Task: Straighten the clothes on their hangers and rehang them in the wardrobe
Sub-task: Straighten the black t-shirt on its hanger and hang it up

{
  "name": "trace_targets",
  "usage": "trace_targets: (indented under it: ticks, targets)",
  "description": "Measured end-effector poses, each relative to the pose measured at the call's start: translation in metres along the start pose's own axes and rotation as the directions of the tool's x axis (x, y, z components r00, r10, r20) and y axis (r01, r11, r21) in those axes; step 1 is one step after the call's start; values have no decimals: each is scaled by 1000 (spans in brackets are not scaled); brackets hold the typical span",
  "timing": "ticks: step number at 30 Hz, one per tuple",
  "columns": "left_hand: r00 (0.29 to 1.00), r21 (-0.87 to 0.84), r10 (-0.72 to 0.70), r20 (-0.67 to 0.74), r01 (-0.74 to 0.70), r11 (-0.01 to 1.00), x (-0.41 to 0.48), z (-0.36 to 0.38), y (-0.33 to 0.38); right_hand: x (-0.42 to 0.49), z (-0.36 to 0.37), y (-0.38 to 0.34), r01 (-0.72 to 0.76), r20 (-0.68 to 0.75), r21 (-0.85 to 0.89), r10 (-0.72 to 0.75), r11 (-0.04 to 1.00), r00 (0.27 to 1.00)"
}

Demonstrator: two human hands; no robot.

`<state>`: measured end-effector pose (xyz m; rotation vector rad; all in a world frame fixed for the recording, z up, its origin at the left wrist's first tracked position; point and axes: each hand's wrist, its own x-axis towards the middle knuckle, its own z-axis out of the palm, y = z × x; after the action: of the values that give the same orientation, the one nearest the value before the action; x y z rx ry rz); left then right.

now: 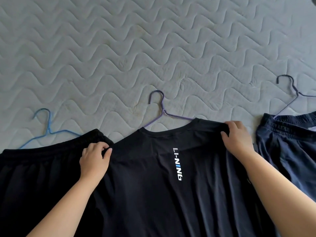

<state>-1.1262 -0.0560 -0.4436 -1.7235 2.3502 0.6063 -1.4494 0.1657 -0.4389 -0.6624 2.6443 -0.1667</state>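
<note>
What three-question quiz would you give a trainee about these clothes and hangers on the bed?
1. True or false: the black T-shirt is on the blue hanger.
2. How many hangers show on the mattress? A: two. B: three. C: four.
3. Fill in: the left hand and right hand both grip the T-shirt at its ____.

Key:
1. False. It is on the purple hanger.
2. B.
3. Shoulders.
</note>
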Motion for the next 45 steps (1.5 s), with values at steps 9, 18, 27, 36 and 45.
trace_targets:
  ticks: [9,18,27,36,45]
  targets:
    - [994,-191,-67,84,83,978,13,2,-2,1,7,-4,-39,-62,-14,38,999,997]
    - [995,-599,-17,102,75,797,-86,-74,4,-78,-43,19,-68,-12,170,71,983,997]
    - [976,-365,-171,138,210,907,-209,-122,-42,-228,-69,35,-90,185,155,60,984,981]
    - [983,-210,-141,119,164,964,-343,-151,-66,-347,-95,81,-60,275,163,13,985,961]
    - [963,-239,-251,97,268,933,-478,-130,-97,-407,-116,104,86,286,79,-105,993,952]
